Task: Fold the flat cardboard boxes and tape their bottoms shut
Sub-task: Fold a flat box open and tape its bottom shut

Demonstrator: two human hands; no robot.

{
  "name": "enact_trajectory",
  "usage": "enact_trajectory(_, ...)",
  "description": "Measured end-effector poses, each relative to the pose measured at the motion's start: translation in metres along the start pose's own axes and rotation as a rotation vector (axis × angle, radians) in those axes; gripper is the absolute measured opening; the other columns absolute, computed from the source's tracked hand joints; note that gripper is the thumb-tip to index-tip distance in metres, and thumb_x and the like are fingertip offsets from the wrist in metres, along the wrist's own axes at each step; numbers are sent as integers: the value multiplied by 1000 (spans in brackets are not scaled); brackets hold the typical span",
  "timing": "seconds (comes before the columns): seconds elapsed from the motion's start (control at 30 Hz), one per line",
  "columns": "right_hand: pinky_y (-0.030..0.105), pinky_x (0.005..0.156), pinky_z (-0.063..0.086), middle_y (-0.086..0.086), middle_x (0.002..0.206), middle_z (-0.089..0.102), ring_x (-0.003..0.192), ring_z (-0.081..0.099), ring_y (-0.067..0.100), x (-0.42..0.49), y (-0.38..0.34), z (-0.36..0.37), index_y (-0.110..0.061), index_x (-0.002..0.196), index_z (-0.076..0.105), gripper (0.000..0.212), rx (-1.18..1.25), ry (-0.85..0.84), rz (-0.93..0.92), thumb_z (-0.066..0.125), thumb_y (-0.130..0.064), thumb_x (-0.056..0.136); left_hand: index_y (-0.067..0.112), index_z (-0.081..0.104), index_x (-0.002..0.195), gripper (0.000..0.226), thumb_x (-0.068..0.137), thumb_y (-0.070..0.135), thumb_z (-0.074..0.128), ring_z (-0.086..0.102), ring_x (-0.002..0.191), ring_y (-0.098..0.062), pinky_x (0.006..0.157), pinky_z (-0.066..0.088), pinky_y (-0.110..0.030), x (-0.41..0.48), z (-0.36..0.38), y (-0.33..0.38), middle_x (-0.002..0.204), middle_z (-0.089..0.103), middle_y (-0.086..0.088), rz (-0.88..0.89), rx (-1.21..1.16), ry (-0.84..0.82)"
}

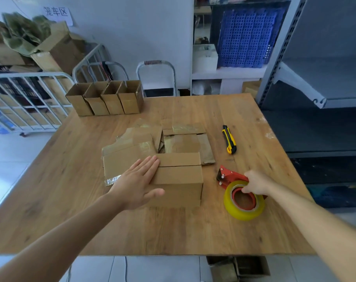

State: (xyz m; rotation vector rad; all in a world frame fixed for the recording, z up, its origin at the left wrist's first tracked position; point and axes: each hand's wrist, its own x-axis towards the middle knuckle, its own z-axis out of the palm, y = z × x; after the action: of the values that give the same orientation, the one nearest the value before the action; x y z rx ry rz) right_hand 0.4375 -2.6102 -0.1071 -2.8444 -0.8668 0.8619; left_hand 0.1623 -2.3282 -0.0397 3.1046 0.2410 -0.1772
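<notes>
A folded cardboard box (pixel 181 180) stands in the middle of the wooden table (pixel 132 231), its two bottom flaps closed on top with an open seam between them. My left hand (pixel 138 184) lies flat with straight fingers on the box's left end. My right hand (pixel 256 183) grips the red tape dispenser (pixel 228 177) with its yellow tape roll (pixel 243 201), resting on the table right of the box. Several flat cardboard boxes (pixel 152 141) lie behind the folded one.
Several folded open-top boxes (pixel 106 98) stand in a row at the table's far left corner. A yellow and black utility knife (pixel 229 139) lies at the right. Metal shelving (pixel 315 78) rises to the right, a wire cart (pixel 26 98) to the left.
</notes>
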Motion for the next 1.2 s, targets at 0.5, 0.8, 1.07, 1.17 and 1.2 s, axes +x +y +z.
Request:
enact_trajectory(0.5, 29, 56, 42, 4, 71, 57, 63, 56, 18, -11, 15, 3, -8, 81, 58, 24, 307, -38, -4, 74, -14, 64, 21, -12, 149, 102, 74, 89, -2, -14, 146, -8, 116, -13, -24, 1, 1, 0, 159, -9, 4, -6, -40, 18)
enact_trajectory(0.8, 37, 63, 51, 3, 73, 67, 67, 63, 23, -51, -23, -87, -18, 84, 64, 12, 453, 202, -179, 68, -10, 76, 21, -15, 148, 106, 69, 91, -3, -15, 146, -9, 113, -18, -19, 0, -1, 1, 156, -16, 7, -1, -49, 15)
enact_trajectory(1.07, 7, 60, 34, -6, 111, 64, 86, 51, 9, -93, -127, -149, -30, 138, 48, 57, 131, 466, -486, 63, -11, 86, 20, -14, 151, 104, 74, 84, 9, -19, 144, -5, 112, -19, -19, 0, -9, 3, 157, -17, 7, 3, -26, -20)
enact_trajectory(1.17, 27, 77, 47, 1, 120, 59, 101, 55, 19, -90, -155, -142, -27, 143, 42, 61, 2, 498, -544, 60, -11, 87, 18, -13, 152, 104, 74, 83, 12, -18, 144, -7, 112, -18, -20, 0, -13, 4, 156, -19, 7, 10, -25, -29)
enact_trajectory(1.2, 31, 82, 47, 3, 125, 56, 108, 55, 22, -87, -161, -139, -25, 145, 40, 63, -31, 496, -545, 60, -11, 87, 18, -14, 152, 104, 74, 83, 12, -19, 144, -7, 111, -18, -20, -1, -14, 4, 155, -20, 7, 12, -21, -30)
